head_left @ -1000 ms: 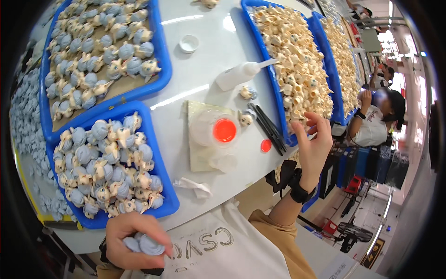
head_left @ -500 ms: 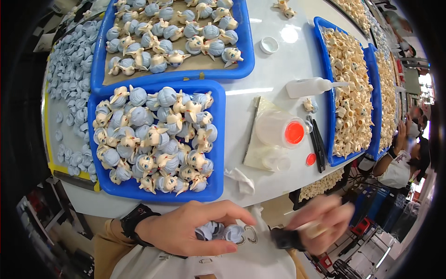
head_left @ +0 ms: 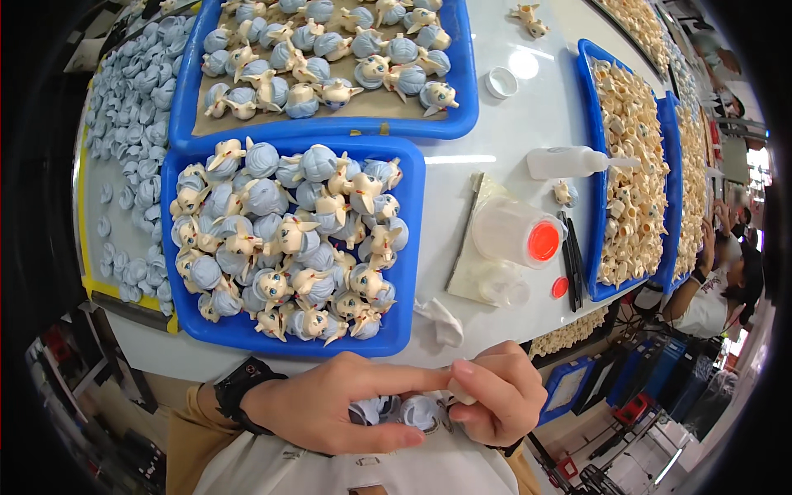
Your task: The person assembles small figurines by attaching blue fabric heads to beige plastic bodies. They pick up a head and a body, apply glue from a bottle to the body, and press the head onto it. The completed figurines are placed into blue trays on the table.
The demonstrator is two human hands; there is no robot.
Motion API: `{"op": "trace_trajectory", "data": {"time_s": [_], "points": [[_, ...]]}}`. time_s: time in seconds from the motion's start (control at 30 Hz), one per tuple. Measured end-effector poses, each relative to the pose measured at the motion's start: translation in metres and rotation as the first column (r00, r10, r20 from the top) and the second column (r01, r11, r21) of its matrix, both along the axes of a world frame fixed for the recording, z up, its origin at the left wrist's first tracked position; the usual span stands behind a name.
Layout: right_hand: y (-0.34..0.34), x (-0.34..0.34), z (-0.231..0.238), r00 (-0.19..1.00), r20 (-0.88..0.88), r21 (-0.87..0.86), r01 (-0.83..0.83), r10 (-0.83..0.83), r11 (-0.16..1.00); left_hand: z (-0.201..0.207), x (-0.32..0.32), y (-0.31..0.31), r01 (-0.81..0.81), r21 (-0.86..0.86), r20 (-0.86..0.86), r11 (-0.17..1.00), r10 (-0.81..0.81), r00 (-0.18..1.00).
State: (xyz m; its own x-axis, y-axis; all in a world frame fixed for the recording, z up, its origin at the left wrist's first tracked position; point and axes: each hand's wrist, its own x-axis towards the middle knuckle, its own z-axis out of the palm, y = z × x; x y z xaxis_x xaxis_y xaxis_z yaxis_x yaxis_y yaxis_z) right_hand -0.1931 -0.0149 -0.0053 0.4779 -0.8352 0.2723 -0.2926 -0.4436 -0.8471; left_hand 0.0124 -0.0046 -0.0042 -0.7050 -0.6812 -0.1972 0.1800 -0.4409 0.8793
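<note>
My left hand (head_left: 342,404) is curled round several blue-grey doll hair pieces (head_left: 419,411), which show between its thumb and fingers. Its index finger reaches across to my right hand (head_left: 499,392). There a small cream-coloured doll face piece (head_left: 462,394) is pinched between the fingers, mostly hidden by them. Both hands are close together over my lap, just in front of the table edge. Beyond the left hand, a blue tray (head_left: 412,239) holds a heap of doll heads (head_left: 289,235) with blue-grey hair and pointed ears.
Another blue tray (head_left: 464,66) holds rows of doll heads. Loose hair pieces (head_left: 136,107) cover the left side. A cloth (head_left: 445,323), a red-centred tub (head_left: 507,231), a squeeze bottle (head_left: 569,162) and black tweezers (head_left: 571,260) lie right, beside a tray of cream pieces (head_left: 631,165). A co-worker (head_left: 709,289) sits far right.
My right hand has moved left, bringing the cream piece up against my left index finger. The left hand keeps its hold on the hair pieces. The view has shifted slightly.
</note>
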Motion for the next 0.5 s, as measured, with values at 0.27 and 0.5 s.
{"op": "trace_trajectory", "data": {"time_s": [0.27,0.5], "points": [[-0.001,-0.017,-0.008,0.936,0.339,-0.035,0.116,-0.098,0.993,-0.006,-0.002,0.002,-0.263,-0.111,-0.031,0.959,0.261,0.965],[-0.001,-0.045,-0.026,0.804,0.173,0.322,0.5,-0.569,0.804,-0.011,0.002,0.014,-0.363,0.388,-0.281,0.847,0.484,0.829]]}}
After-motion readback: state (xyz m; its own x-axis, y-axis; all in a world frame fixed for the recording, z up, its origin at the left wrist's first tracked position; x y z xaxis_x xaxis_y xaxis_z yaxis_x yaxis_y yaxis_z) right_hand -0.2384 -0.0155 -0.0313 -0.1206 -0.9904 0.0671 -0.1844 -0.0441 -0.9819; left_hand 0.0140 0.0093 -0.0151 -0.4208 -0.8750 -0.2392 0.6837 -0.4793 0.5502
